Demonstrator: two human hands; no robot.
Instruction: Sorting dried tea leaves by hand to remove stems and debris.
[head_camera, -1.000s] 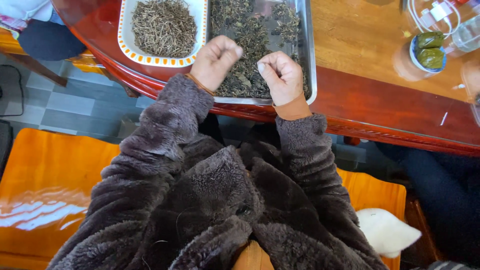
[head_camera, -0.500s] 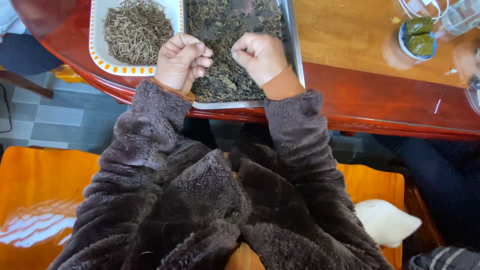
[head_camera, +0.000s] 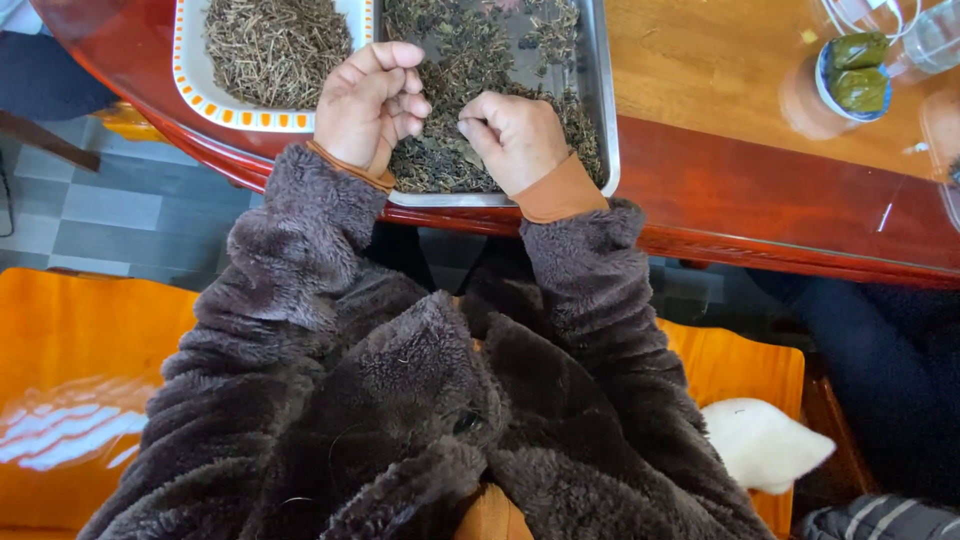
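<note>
The red bench (head_camera: 760, 215) carries a steel tray (head_camera: 604, 120) of dark dried leaves (head_camera: 470, 60), directly under both grips. Just left of them sits a white dish (head_camera: 190, 75) of separated stems (head_camera: 275, 40). Left hand (head_camera: 368, 105) curls loosely; right hand (head_camera: 515, 140) pinches a leaf bit, seemingly sorting.

Left hand (head_camera: 368, 105): we hold it loosely curled, fingers (head_camera: 405, 95) folded in toward the palm, thumb side turned to the right hand.
Right hand (head_camera: 515, 140): we keep it in a soft fist, knuckles up, fingertips (head_camera: 472, 125) pinched together, perhaps on something small; we cannot tell.
Gap: our hands sit near each other, apart.
Wrists: orange cuffs show at both.
Arms: both reach forward, bent, in dark fuzzy sleeves.
</note>
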